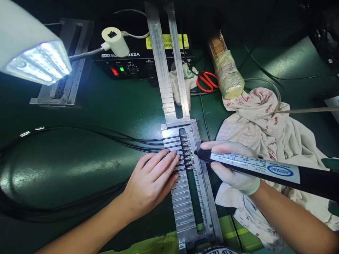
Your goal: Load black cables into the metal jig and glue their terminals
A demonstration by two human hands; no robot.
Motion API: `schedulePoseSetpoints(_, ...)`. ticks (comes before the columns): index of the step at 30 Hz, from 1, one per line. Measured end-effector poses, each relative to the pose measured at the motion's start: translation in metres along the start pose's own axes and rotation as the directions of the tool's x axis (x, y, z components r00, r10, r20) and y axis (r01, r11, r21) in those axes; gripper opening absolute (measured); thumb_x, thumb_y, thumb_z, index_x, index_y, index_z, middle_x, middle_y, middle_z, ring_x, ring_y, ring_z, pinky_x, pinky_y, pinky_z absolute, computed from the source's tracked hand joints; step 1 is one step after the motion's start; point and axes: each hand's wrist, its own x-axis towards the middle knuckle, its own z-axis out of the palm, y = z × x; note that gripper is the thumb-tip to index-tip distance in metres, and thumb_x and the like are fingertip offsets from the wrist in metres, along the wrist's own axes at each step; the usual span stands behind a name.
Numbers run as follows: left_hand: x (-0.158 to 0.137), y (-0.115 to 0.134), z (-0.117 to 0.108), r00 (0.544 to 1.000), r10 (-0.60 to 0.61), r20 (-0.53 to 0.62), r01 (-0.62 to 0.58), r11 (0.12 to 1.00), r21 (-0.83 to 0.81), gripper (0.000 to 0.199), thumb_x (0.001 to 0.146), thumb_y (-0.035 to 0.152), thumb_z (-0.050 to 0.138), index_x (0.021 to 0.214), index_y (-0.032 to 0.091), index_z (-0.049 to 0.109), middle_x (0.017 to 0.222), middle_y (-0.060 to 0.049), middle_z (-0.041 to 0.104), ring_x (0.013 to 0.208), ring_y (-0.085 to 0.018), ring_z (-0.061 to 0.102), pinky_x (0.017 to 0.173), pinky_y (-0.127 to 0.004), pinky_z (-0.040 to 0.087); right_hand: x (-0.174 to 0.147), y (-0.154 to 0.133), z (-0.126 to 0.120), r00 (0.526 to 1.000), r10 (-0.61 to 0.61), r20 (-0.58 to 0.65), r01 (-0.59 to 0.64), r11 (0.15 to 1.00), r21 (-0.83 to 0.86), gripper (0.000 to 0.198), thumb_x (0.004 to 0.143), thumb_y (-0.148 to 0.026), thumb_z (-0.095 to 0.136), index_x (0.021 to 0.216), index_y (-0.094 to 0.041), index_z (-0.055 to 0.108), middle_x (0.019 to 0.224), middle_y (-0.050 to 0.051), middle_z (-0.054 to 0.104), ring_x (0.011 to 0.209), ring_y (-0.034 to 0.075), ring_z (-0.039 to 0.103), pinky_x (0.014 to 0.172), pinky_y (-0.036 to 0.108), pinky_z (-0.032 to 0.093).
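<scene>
My bare left hand (153, 176) lies over several black cables (148, 141) on the slotted metal jig (182, 199), its fingers stretched out and side by side. The cables sit in the jig's grooves, and small stripped ends with coloured wires (187, 149) reach across the slot. In my gloved right hand (235, 173) is a black glue syringe (254, 165) with a pale blue label, held tilted between thumb and fingers. The syringe's dark tip is beside the wire ends, just right of my left fingertips. Whether the tip touches one of them I cannot tell.
A lit lamp (37, 46) hangs at upper left near a second metal jig (63, 67). Behind stands a black dispenser box (140, 65) under a long metal bar (159, 63). Red-handled scissors (207, 82), a plastic-wrapped block (227, 70) and a printed cloth (286, 130) lie to the right.
</scene>
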Motion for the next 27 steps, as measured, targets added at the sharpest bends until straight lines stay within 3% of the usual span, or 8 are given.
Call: schedulePoseSetpoints(27,-0.0007,-0.0002,-0.0003,1.000,-0.001,0.005,0.001,1.000,0.005,0.038,0.091,0.014,0.065,0.127,0.004,0.058,0.127,-0.015,0.066,0.119,-0.029,0.059,0.093,-0.043,0.046,-0.0023,0.0027,0.0016,0.998,0.059,-0.038,-0.055,0.994,0.100,0.026,0.078,-0.008,0.070,0.101,-0.018,0.064,0.111,0.008,0.071,0.101,0.019,0.071,0.091,0.028,0.061)
